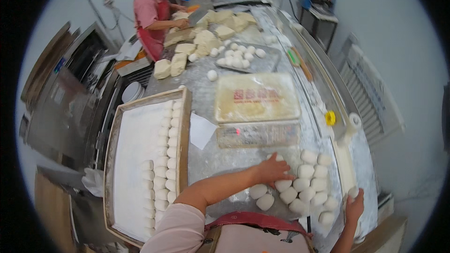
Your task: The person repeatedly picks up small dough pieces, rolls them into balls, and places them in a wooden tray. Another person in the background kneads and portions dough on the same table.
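My left hand [276, 170] reaches across the front of the metal worktable [232, 163]. Its fingers are spread over white dough pieces, against a rounded one [283, 185] just below them. My right hand [355, 206], at the table's right edge, has its fingers around a single dough ball [353, 192]. Between my hands sits a cluster of smooth dough pieces [307, 195], some lined up in rough columns. Two more dough pieces [265, 201] lie close to my apron, under my left wrist.
A wooden tray [183, 130] with rows of dough pieces stands left. Ahead are a floured scale [258, 98] and a metal tray [269, 61] of dough balls. A person [154, 17] works with a blade by large dough chunks [205, 42]. Yellow tape [330, 118] lies right.
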Demonstrator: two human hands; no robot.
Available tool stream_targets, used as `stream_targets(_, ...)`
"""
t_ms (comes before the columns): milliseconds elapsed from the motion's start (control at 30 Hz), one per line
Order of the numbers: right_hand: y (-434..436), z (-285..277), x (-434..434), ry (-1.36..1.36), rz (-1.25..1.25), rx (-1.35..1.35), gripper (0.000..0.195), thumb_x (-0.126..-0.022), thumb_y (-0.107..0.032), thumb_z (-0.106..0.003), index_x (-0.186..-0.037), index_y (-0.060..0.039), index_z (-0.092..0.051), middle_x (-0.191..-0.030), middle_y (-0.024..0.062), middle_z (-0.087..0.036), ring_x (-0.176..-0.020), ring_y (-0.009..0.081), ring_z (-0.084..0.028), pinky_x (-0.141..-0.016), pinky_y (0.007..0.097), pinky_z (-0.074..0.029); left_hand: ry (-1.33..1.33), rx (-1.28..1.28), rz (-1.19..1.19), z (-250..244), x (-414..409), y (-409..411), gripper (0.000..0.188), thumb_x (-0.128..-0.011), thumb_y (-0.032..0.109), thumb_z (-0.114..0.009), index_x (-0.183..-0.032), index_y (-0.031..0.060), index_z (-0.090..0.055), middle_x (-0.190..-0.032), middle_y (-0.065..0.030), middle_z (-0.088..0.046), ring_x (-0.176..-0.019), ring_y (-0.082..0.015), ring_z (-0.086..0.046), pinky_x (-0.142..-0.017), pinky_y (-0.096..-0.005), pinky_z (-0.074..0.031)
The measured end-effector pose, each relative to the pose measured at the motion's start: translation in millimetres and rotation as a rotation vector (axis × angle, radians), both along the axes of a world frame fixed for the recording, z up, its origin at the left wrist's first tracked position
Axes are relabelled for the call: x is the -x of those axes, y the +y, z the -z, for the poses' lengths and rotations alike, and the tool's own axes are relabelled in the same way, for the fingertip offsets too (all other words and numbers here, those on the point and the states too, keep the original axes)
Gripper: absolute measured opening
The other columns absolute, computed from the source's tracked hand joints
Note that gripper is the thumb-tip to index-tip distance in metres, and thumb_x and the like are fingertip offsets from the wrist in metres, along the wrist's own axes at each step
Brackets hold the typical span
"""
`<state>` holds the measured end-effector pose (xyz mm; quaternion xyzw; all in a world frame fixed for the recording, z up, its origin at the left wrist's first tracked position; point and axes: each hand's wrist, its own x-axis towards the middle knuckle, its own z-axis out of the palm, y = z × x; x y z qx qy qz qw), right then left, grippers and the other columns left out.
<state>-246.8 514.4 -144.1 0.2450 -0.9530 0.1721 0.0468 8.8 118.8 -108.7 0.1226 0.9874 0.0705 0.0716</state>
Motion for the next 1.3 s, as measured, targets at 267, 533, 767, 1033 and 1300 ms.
stream_targets(267,-103,-50,-3,-0.093,-0.218,0.164,0.056,-0.084,-0.017,-0.072,-0.133,-0.0013,-0.052,-0.114,0.024,-0.067,-0.101,0.0424,-0.066,-0.086,0.0469,-0.052,0.121,-0.517,-0.425,-15,-12,-25,0.064,-0.073,0.036,-0.083,-0.132,0.0232,-0.059,-0.121,-0.0109,-0.059,-0.117,-0.033,-0.056,-0.098,-0.0534,-0.045)
stream_targets(533,-290,-31,-178,-0.69,-0.808,0.466,0.045,-0.088,-0.013,-0.071,-0.129,-0.0045,-0.056,-0.12,0.0144,-0.062,-0.11,0.028,-0.062,-0.094,0.0383,-0.05,0.424,-1.777,-1.134,-25,-93,-69,0.063,-0.098,0.028,-0.066,-0.151,0.0148,-0.035,-0.132,-0.0039,-0.054,-0.118,-0.0161,-0.054,-0.096,-0.0362,-0.049)
stream_targets(767,-242,-53,-165,-0.149,-0.905,0.357,0.05,-0.076,-0.015,-0.077,-0.122,-0.0033,-0.059,-0.118,0.02,-0.059,-0.113,0.0391,-0.056,-0.099,0.0459,-0.045,0.981,-1.861,-1.053,-11,-260,-150,0.065,-0.098,0.029,-0.065,-0.152,0.0136,-0.031,-0.138,-0.0058,-0.051,-0.12,-0.0183,-0.054,-0.098,-0.0391,-0.049)
stream_targets(1033,34,-34,-7,0.062,0.059,0.038,0.058,-0.081,-0.026,-0.073,-0.128,-0.0003,-0.053,-0.108,0.0239,-0.064,-0.101,0.043,-0.061,-0.091,0.0486,-0.049,0.964,-0.319,-1.873,-7,-407,-227,0.07,-0.091,0.041,-0.071,-0.143,0.0043,-0.044,-0.129,-0.0173,-0.056,-0.119,-0.0332,-0.055,-0.093,-0.047,-0.051)
stream_targets(1300,99,-27,-14,-0.238,0.153,-0.214,0.057,-0.087,-0.042,-0.069,-0.12,0.0035,-0.057,-0.099,0.026,-0.068,-0.093,0.0454,-0.064,-0.084,0.0527,-0.05,0.193,0.07,-2.357,4,-369,-207,0.052,-0.091,0.049,-0.067,-0.132,0.0201,-0.053,-0.131,-0.0135,-0.049,-0.125,-0.0341,-0.048,-0.09,-0.0592,-0.051)
